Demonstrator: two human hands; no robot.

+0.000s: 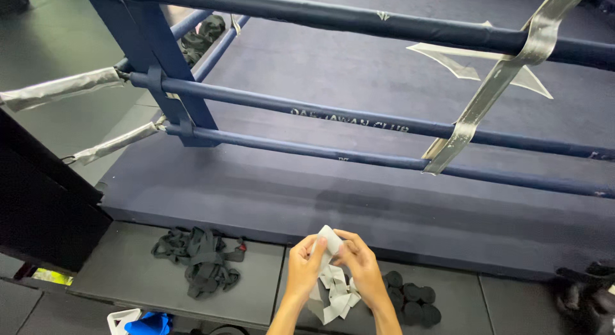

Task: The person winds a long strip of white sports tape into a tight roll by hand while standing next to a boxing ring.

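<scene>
Both my hands meet low in the middle of the view, holding a pale grey cloth wrap (336, 290). My left hand (306, 264) pinches its rolled upper end from the left. From the right, my right hand (360, 266) grips the same roll with its fingers. The loose strip of the wrap hangs below in crumpled loops between my forearms. Just right of my right forearm, several rolled black wraps (410, 298) lie on the dark floor mat (141, 271).
A tangled heap of black wraps (200, 257) lies on the mat to the left. Ahead is a boxing ring with a navy canvas apron (269, 194), blue ropes (333, 117) and silver tape straps (493, 85). A blue and white object (138, 322) sits at bottom left.
</scene>
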